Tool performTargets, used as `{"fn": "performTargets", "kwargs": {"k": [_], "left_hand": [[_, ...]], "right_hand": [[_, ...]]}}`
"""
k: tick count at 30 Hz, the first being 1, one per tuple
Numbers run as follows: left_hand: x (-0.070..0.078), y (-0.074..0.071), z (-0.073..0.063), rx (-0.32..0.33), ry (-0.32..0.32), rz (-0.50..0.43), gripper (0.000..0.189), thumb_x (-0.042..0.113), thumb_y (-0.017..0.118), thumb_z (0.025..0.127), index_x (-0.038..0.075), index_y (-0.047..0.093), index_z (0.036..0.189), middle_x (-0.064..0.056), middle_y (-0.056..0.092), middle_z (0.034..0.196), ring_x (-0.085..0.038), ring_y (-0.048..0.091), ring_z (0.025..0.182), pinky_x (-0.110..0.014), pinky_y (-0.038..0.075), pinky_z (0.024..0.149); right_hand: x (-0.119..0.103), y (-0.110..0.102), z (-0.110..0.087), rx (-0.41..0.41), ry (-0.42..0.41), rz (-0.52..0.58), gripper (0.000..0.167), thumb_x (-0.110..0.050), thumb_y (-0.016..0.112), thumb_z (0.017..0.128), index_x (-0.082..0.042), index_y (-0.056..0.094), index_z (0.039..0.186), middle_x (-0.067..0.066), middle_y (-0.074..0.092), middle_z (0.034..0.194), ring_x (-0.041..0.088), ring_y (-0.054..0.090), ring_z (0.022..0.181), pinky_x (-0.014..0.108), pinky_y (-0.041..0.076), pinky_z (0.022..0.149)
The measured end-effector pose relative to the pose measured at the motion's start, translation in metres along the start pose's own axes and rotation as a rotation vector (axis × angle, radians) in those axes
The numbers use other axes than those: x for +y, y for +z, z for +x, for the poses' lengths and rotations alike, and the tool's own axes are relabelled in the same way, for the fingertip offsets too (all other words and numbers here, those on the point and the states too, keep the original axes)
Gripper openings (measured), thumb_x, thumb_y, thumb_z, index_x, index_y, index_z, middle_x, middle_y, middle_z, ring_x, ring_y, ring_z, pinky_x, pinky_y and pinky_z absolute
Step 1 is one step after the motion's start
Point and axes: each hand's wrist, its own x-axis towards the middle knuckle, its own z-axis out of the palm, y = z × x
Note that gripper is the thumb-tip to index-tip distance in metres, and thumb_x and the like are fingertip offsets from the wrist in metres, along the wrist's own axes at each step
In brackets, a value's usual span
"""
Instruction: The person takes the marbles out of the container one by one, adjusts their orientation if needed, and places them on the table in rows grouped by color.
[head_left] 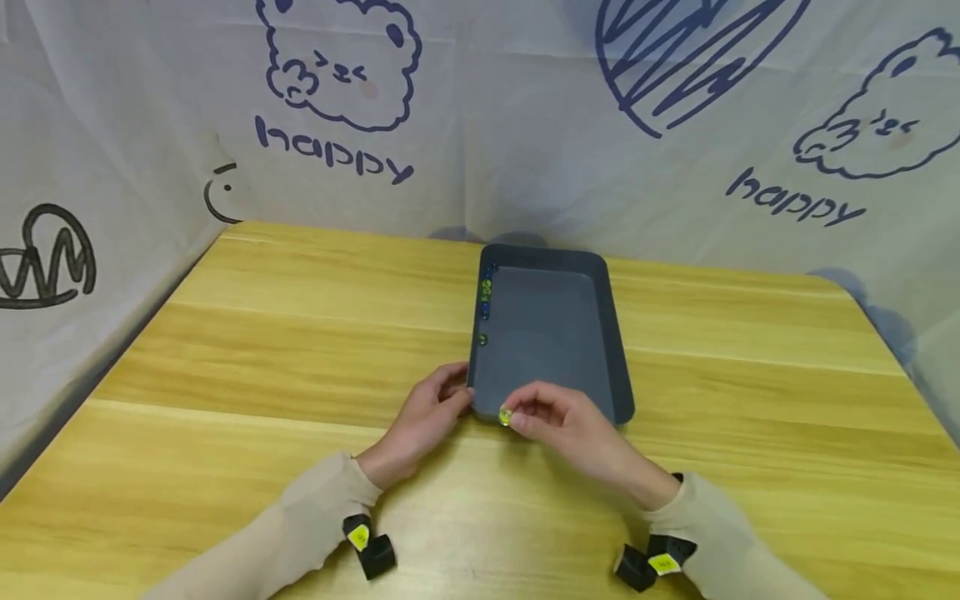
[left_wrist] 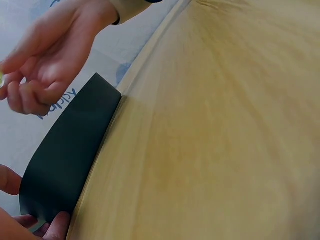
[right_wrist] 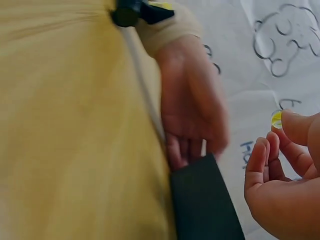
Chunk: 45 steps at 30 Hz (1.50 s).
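Note:
A dark grey rectangular tray (head_left: 619, 367) lies on the table, tilting slightly leftward in the head view. My left hand (head_left: 420, 422) grips its near left corner, thumb at the near side and fingers along the left wall. Between the thumb and index fingertip of my right hand (head_left: 576, 433) is pinched a clear yellow-green marble (head_left: 506, 416), held over the near rim. The same marble (right_wrist: 276, 120) shows well in the right wrist view. Several blue and yellow-green marbles (head_left: 486, 290) line the tray's left inner wall, with one green marble (head_left: 483, 339) apart and closer to me.
The tray stands on a wood-grain table (head_left: 315, 333), its far end near the table's back edge. A white cloth (head_left: 510, 150) with blue drawings hangs behind. Black wrist devices (head_left: 369, 546) are strapped on both sleeves.

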Motion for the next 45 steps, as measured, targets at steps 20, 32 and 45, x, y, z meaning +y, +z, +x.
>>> {"fn": "performTargets", "kwargs": {"k": [20,32,45], "left_hand": [[0.000,0.002,0.000,0.014,0.001,0.009,0.042,0.004,0.052,0.096,-0.007,0.046,0.136,-0.021,0.055,0.128,-0.029,0.055,0.113,-0.039,0.047,0.095],[0.001,0.002,0.000,0.018,0.003,0.009,0.041,0.004,0.051,0.097,-0.007,0.047,0.136,-0.021,0.056,0.128,-0.029,0.055,0.114,-0.038,0.047,0.094],[0.002,0.002,-0.001,0.019,0.004,0.020,0.042,0.005,0.052,0.096,-0.006,0.047,0.137,-0.021,0.055,0.130,-0.029,0.055,0.114,-0.040,0.046,0.096]], "right_hand": [[0.015,0.028,-0.018,-0.097,0.122,-0.126,0.015,-0.014,0.065,0.093,-0.002,0.069,0.102,-0.001,0.060,0.083,0.012,0.055,0.075,0.024,0.046,0.066],[0.018,0.029,-0.005,-0.130,0.071,-0.284,0.012,-0.017,0.066,0.092,-0.007,0.069,0.100,-0.006,0.056,0.077,0.007,0.051,0.069,0.024,0.044,0.062],[0.018,0.029,-0.001,-0.161,0.017,-0.386,0.007,-0.016,0.068,0.091,-0.010,0.070,0.094,-0.010,0.053,0.073,0.003,0.049,0.066,0.023,0.043,0.060]]}}
